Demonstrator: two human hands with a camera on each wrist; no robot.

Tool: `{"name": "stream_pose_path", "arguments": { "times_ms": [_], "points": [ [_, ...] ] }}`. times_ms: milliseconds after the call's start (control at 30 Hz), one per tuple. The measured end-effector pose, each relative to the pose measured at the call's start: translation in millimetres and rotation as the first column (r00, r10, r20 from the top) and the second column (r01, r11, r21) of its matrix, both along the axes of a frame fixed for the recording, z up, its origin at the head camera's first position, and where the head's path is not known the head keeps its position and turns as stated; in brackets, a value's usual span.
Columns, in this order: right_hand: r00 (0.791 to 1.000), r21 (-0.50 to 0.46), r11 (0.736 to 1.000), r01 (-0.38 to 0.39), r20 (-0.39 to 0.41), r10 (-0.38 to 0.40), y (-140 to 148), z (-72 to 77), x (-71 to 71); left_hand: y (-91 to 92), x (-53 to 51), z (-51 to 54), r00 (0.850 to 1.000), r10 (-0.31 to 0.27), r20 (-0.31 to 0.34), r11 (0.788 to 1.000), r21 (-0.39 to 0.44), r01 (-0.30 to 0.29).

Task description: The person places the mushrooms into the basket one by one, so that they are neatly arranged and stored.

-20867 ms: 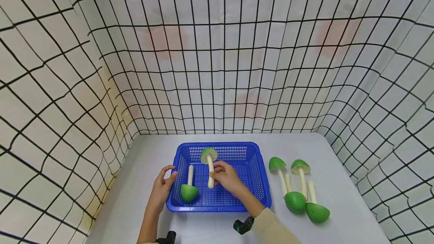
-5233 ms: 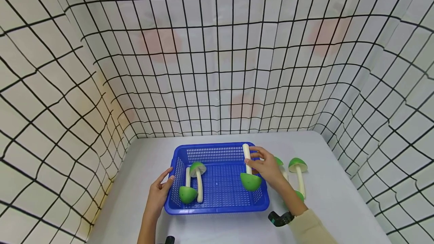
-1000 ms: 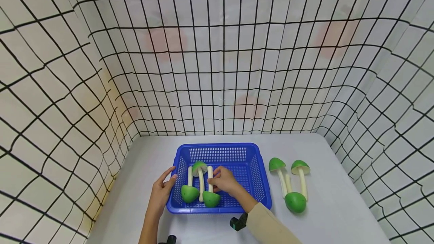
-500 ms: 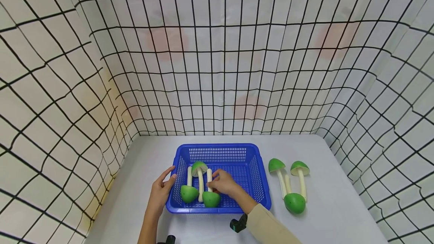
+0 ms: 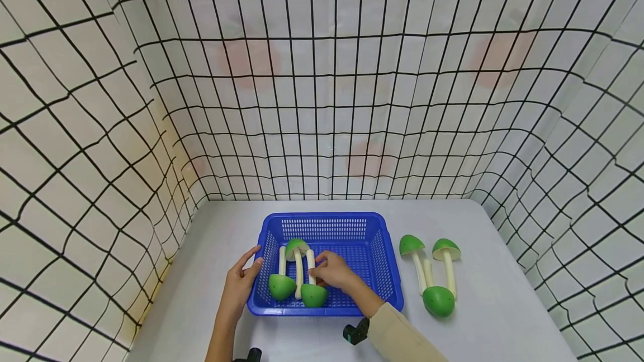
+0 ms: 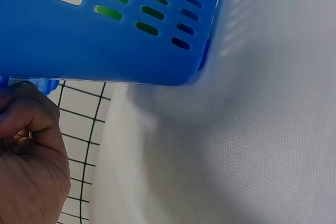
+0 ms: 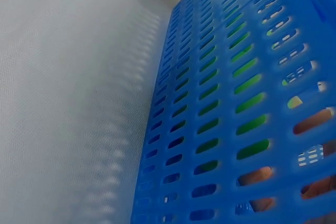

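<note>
Three green-capped mushrooms with pale stems lie side by side in the left half of a blue basket (image 5: 324, 312). The left one (image 5: 282, 287) and the right one (image 5: 314, 295) have caps toward the front; the middle one (image 5: 297, 248) has its cap toward the back. My right hand (image 5: 336, 272) pinches the stem of the right mushroom. My left hand (image 5: 238, 285) grips the basket's left rim between thumb and fingers; in the left wrist view the hand (image 6: 31, 156) is beside the basket wall (image 6: 94, 51). The right wrist view shows the perforated basket wall (image 7: 210, 103), with green behind its slots.
Right of the basket, several more mushrooms lie on the white table (image 5: 503, 295), among them a front one (image 5: 439, 301) and a back one (image 5: 445, 249). Black netting (image 5: 332, 106) over white cloth stands behind and at both sides.
Over the earlier frames, the second and third mushrooms came to lie in the basket. In the last second, the right mushroom's stem end tilted slightly left in my right hand; my left hand kept its place.
</note>
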State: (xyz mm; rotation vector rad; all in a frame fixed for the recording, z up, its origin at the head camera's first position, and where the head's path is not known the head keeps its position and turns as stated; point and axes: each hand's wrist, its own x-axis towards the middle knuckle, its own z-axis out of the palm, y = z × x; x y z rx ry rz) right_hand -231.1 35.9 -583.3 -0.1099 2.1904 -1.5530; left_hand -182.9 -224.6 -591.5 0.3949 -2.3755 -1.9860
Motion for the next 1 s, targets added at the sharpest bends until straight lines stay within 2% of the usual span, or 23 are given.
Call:
{"name": "stream_pose_path", "arguments": {
  "times_ms": [400,667,833,1000],
  "points": [
    [1.0,-0.012,1.0,0.024,-0.005,-0.024,5,0.3,0.8,-1.9,-1.7,-2.6,1.0,-0.002,0.009,1.0,0.012,0.002],
    [0.998,0.041,0.999,0.022,-0.057,-0.02,13,8.1,1.5,-1.2,-2.1,-0.2,1.0,-0.003,0.01,1.0,0.017,0.003],
    [0.997,0.051,0.998,0.027,-0.079,-0.022,20,9.0,3.4,-0.5,-2.5,0.3,1.0,0.003,0.016,1.0,-0.002,-0.003],
    [0.991,0.107,0.994,0.033,-0.133,-0.019,26,8.3,4.0,-0.5,-3.0,-0.3,1.0,0.006,0.023,1.0,-0.013,-0.005]
  ]
}}
